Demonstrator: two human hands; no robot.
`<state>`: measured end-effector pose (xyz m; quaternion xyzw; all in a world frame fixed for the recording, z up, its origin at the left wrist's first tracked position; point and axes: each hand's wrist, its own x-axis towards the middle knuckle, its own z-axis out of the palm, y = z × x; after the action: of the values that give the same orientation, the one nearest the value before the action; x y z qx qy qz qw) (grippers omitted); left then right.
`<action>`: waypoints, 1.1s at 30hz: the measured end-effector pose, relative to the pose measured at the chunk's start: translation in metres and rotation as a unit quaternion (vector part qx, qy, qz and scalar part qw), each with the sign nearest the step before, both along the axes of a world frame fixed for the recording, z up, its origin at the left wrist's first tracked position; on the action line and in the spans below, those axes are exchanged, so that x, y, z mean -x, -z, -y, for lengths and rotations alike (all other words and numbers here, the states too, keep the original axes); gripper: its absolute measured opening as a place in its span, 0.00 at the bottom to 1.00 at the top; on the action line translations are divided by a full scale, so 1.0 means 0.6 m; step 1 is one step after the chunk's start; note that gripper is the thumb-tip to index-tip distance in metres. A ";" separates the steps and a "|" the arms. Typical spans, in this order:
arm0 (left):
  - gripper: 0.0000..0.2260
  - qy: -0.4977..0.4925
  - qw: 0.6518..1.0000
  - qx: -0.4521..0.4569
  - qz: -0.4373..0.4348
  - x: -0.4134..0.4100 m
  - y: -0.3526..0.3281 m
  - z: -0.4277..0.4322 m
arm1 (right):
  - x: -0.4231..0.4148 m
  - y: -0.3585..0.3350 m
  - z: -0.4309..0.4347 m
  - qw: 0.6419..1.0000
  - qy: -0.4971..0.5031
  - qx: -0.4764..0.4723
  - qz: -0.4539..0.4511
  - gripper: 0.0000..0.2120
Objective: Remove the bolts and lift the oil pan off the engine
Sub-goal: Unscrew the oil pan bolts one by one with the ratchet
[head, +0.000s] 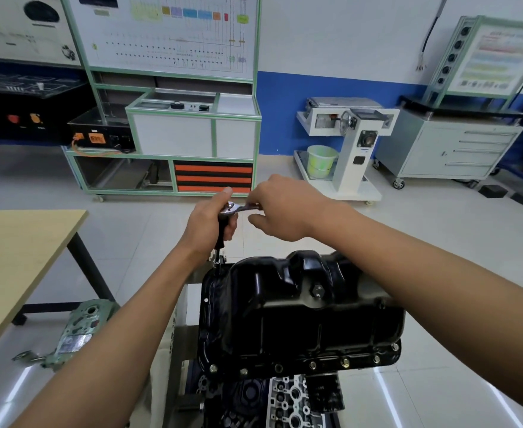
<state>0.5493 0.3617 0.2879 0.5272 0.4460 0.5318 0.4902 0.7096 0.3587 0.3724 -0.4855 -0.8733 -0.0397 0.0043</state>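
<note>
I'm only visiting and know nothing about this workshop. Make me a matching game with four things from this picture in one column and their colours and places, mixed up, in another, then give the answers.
Things:
1. oil pan
2. ratchet
3. bucket
4. table

Descriptions:
A. light green, on the base of the white stand
B. silver, held by the left hand and right hand
C. pale wood, at the left
D. glossy black, on top of the engine

Pairs: 1-D, 2-B, 3-A, 4-C
</note>
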 end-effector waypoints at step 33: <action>0.27 0.027 0.999 -0.006 -0.031 0.007 -0.003 0.005 | 0.010 0.007 -0.011 0.999 -0.021 0.006 -0.024 0.17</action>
<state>0.5454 0.3587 0.2895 0.5578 0.4435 0.5045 0.4874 0.7034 0.3654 0.3682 -0.4683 -0.8830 -0.0229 0.0232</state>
